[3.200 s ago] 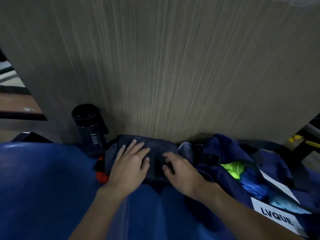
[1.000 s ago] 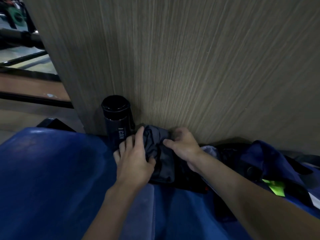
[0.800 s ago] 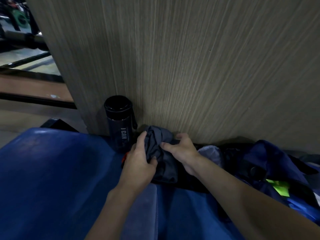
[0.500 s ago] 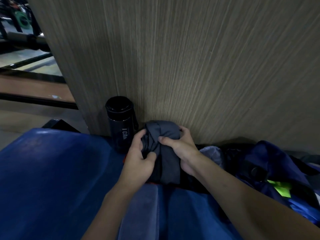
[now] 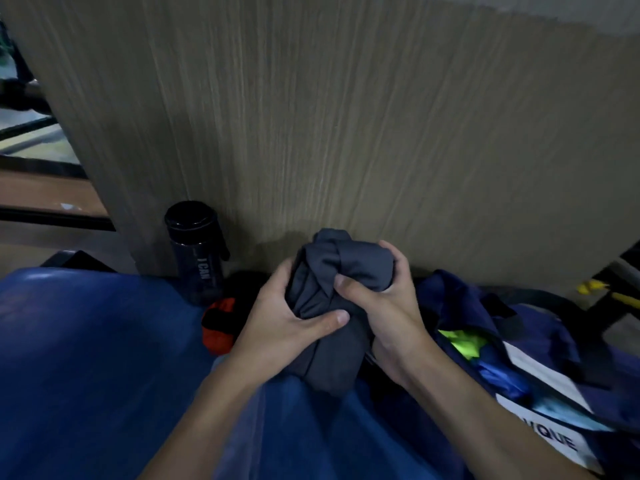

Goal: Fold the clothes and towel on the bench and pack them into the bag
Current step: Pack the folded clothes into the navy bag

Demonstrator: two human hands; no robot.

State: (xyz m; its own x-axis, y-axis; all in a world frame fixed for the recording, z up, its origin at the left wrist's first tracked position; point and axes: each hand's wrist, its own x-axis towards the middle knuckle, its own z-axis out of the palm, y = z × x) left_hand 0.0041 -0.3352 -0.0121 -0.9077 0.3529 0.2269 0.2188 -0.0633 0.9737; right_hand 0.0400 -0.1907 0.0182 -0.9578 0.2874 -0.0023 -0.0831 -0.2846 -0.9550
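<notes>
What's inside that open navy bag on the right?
In the navy bag, a neon green cloth and bright blue fabric show at the opening. Anything deeper is covered by them and by the bag's slumped sides.

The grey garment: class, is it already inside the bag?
No, the left hand and the right hand grip the grey garment beside the bag, outside it.

Counted in view: 2 hands, i.e. left hand (image 5: 277, 327) & right hand (image 5: 388, 306); 1 grey garment bundle (image 5: 346, 268); 1 bottle (image 5: 195, 251) at 10 o'clock; 1 red-black item (image 5: 218, 327) at 9; 1 bag (image 5: 450, 296) at 3; 1 blue surface (image 5: 86, 358).
</notes>
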